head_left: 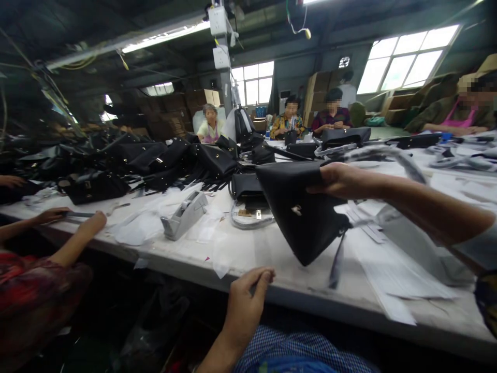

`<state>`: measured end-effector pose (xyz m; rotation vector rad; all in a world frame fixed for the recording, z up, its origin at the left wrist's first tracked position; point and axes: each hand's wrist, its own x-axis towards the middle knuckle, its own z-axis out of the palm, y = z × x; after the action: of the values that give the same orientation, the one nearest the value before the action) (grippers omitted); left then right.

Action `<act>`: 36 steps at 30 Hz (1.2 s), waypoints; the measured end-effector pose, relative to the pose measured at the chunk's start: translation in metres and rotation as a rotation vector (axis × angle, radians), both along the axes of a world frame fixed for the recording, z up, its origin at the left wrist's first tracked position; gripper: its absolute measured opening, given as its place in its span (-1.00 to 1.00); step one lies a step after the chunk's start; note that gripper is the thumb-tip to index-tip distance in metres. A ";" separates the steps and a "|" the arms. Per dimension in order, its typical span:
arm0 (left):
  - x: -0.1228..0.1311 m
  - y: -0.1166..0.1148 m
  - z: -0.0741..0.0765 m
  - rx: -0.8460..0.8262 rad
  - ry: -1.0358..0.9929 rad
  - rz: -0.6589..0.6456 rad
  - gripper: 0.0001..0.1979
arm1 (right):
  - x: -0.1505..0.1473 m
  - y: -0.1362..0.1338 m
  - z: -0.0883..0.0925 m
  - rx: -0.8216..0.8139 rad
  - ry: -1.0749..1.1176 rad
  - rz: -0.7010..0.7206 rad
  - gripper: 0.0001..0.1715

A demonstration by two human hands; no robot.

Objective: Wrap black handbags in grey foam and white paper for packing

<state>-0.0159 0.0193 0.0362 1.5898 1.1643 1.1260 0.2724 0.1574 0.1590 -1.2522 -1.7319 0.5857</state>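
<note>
My right hand reaches in from the right, closed on the edge of a black handbag. The bag hangs tilted over the white table, one corner pointing down and a small metal fitting on its face. A dark strap end dangles beneath its right side. Low in the middle, in front of the table edge, my left hand is closed, thumb against forefinger; anything in that pinch is hidden. Behind the held bag stands another black handbag with a plastic-wrapped handle.
A grey tape dispenser stands left of centre. Black bags are heaped behind it. White paper sheets lie at the right. On the left, a co-worker's hands hold a dark strip. More people sit across the table.
</note>
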 end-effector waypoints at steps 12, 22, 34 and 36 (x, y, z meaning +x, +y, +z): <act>0.011 0.053 -0.024 0.101 -0.074 0.130 -0.07 | 0.004 -0.017 -0.022 0.115 -0.618 0.456 -0.75; 0.062 0.059 -0.019 0.073 -0.128 -0.167 -0.17 | 0.027 -0.110 -0.078 0.488 -0.591 -0.074 -0.53; 0.089 0.027 -0.031 0.188 0.048 -0.113 0.09 | 0.028 -0.119 -0.163 -0.135 0.175 -0.412 -0.22; 0.089 0.025 -0.032 0.183 0.039 -0.104 0.07 | 0.026 -0.121 -0.155 -0.122 0.229 -0.464 -0.27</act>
<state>0.0729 0.0440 0.0045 1.7981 1.0142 1.1649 0.2987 0.0363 0.0044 -1.5455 -1.1776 0.5374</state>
